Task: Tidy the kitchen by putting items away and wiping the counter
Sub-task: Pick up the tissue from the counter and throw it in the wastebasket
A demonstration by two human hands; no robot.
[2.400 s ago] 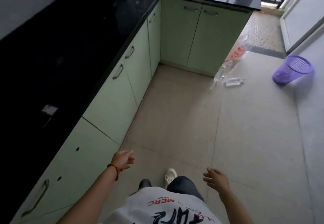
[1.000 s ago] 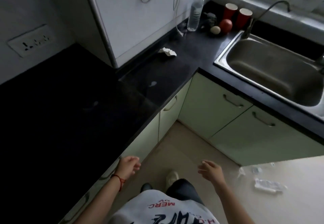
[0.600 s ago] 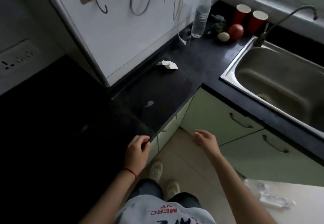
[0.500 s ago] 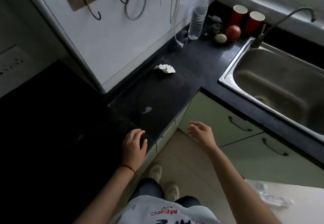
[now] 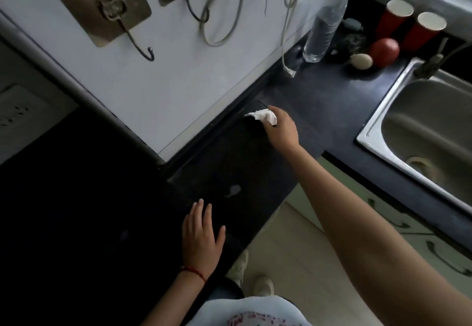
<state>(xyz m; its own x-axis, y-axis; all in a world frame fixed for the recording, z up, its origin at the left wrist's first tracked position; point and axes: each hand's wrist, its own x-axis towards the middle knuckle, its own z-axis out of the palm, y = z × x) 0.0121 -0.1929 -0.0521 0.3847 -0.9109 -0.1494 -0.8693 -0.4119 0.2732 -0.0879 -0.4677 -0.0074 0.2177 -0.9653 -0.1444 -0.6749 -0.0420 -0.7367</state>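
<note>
A crumpled white tissue (image 5: pixel 263 116) lies on the black counter (image 5: pixel 319 106) by the foot of the white wall panel. My right hand (image 5: pixel 282 129) reaches across the counter and closes its fingers on the tissue. My left hand (image 5: pixel 201 239), with a red string at the wrist, rests flat and spread on the counter near its front edge. A small pale smear (image 5: pixel 233 190) marks the counter between the two hands.
In the far corner stand a clear water bottle (image 5: pixel 323 32), two red cups (image 5: pixel 406 23), a red apple (image 5: pixel 384 52) and a pale egg (image 5: pixel 361 61). A steel sink (image 5: pixel 419 131) with a tap sits at right. Hooks and cords hang on the wall. Green cabinets lie below.
My right hand has gone from above the floor forward over the counter to the tissue and gripped it. My left hand has slid further onto the counter and flattened. The view has moved closer.
</note>
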